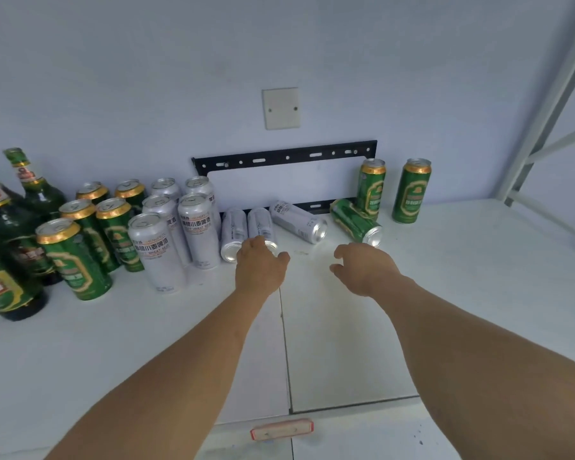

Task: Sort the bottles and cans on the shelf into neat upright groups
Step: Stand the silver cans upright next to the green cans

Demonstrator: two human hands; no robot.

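Green bottles stand at the far left of the white shelf. Beside them stand upright green cans and upright white cans. Three white cans lie on their sides near the wall: two side by side and one angled. A green can lies tipped at the right, with two upright green cans behind it. My left hand hovers open over the near end of a lying white can. My right hand is open just in front of the tipped green can.
A black metal bracket and a blank wall plate are fixed to the wall behind the cans. A grey shelf upright rises at the right. A seam runs down the shelf's middle, with a red-edged label at the front.
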